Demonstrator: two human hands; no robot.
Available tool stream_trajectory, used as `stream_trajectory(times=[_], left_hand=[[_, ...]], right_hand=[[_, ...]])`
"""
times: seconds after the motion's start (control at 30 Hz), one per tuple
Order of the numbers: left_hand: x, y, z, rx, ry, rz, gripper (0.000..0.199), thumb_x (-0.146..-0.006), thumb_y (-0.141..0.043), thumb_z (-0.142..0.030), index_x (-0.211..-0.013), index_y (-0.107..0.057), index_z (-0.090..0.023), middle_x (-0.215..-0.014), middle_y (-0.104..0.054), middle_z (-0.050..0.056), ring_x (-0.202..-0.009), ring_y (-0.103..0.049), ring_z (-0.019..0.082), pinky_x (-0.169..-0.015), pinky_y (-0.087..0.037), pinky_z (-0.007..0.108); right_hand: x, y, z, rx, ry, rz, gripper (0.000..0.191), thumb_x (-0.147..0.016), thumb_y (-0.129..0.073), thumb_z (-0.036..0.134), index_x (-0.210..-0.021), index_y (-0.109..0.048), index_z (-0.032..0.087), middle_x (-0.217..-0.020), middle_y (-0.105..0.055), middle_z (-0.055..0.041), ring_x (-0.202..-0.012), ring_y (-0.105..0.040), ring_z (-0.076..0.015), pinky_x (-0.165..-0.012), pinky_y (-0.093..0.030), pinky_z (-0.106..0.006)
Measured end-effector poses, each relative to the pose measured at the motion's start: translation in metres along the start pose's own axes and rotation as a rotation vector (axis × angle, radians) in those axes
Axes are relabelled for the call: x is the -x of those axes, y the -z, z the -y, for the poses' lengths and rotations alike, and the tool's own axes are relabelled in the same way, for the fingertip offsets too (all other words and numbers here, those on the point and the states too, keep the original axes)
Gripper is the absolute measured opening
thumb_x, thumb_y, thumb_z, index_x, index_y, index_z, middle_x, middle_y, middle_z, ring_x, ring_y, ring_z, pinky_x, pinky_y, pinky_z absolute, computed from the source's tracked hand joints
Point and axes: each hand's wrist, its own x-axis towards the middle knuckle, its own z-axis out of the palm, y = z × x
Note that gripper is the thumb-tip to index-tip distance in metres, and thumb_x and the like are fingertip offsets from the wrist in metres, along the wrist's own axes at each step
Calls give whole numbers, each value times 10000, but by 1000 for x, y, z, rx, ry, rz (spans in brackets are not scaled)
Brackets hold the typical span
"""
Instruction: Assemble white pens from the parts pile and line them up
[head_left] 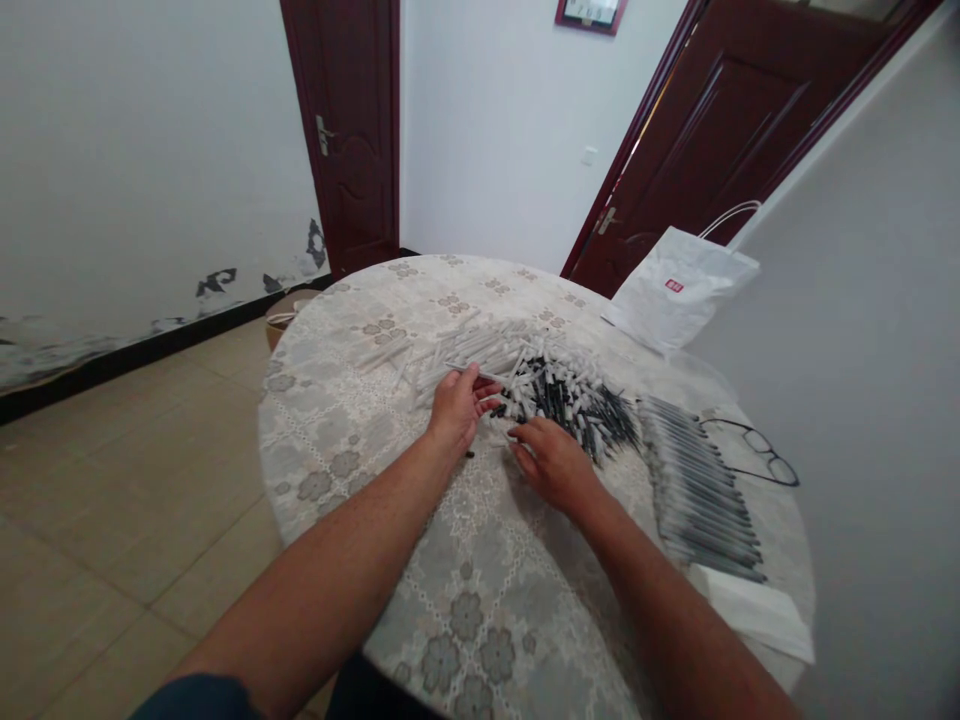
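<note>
My left hand is closed, with a thin white pen barrel lying between thumb and fingers. To its right, my right hand has its thumb and fingers pinched low over the cloth. A small dark tip shows at those fingertips, too small to name. Just beyond both hands spreads a heap of white pen barrels. Black slim pen parts with white ends form the heap's right side. A small dark piece lies on the cloth beside my left wrist.
A round table with a patterned lace cloth carries everything. Right of the heap, grey-white pens lie in a neat row, with eyeglasses and a folded white sheet close by. A white paper bag stands at the back right edge.
</note>
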Motion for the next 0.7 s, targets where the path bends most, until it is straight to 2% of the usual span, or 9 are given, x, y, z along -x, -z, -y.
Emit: stream_trajectory(times=[0.07,0.17,0.27,0.37,0.47,0.6,0.7], left_hand=[[1,-1,-1,2,-10,1,260,-845,-678,-368,-858,-518,-163,-726,-658,30,-614,-685,150,-496,-529,213],[3,-2,-3,6,-22,6,275,-838,-688,-375,-851,-510,-166,-726,-658,31,-632,-693,156,-504,-532,214],[6,-3,-4,0,-11,22,280,-836,-692,-379,-863,-520,-160,-754,-672,47,-656,-704,167,-511,-538,218],[7,-4,-4,-6,3,56,288,-834,-698,-386,-887,-535,-155,-783,-689,62,-693,-717,179,-529,-547,223],[9,-5,-5,-9,22,90,299,-830,-709,-390,-900,-532,-160,-811,-700,71,-718,-727,189,-551,-559,235],[15,-9,-2,-28,54,145,298,-839,-708,-387,-896,-515,-168,-833,-700,77,-721,-731,199,-566,-578,266],[23,-13,2,-47,94,190,287,-835,-722,-363,-892,-516,-171,-862,-706,79,-751,-736,206,-591,-593,283]], right_hand=[[-3,-3,23,6,60,60,209,-963,-547,277,-1133,-663,238,-1019,-632,-64,-978,-570,-199,-854,-432,-277],[-8,-13,47,81,68,122,178,-961,-545,298,-1080,-669,251,-1007,-632,-66,-935,-566,-204,-776,-433,-273],[-10,-24,53,131,70,155,154,-965,-519,267,-982,-670,242,-962,-635,-64,-893,-567,-200,-720,-420,-264],[-6,-25,48,102,66,131,131,-938,-525,217,-912,-654,211,-942,-638,-70,-880,-577,-201,-716,-422,-270],[2,-13,34,-74,9,40,103,-885,-550,171,-926,-643,186,-927,-647,-65,-850,-590,-187,-741,-432,-274],[11,5,2,-470,-271,-168,92,-871,-600,251,-925,-648,194,-759,-641,-5,-681,-582,-151,-673,-440,-264],[16,6,-22,-836,-450,-375,267,-861,-634,360,-1078,-643,204,-876,-688,-24,-686,-598,-153,-612,-461,-259]])
